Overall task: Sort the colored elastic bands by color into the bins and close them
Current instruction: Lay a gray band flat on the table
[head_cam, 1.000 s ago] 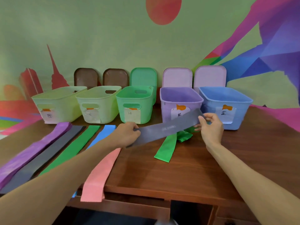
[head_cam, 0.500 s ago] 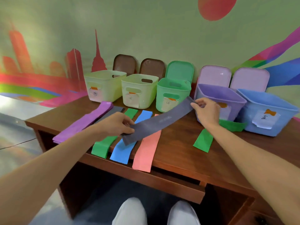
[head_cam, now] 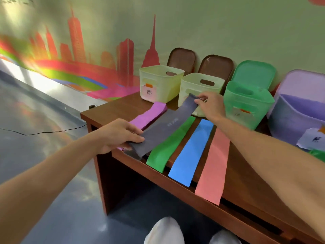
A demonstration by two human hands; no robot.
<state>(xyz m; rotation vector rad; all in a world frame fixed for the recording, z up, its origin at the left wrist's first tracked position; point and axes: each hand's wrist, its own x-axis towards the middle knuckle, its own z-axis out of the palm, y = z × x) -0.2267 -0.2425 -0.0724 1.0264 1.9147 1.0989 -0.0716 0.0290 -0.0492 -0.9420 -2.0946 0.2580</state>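
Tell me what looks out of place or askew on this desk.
The flat green elastic band, blue elastic band and pink elastic band hang over the front edge of the brown wooden desk and might slip off. A second green band lies apart by the purple plastic bin.

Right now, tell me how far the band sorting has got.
Done: nothing visible; no band shows in the bins, and the green lid stands off. In hand: left hand and right hand grip the grey band by its ends. Left: purple band, green band, blue band and pink band lie on the table.
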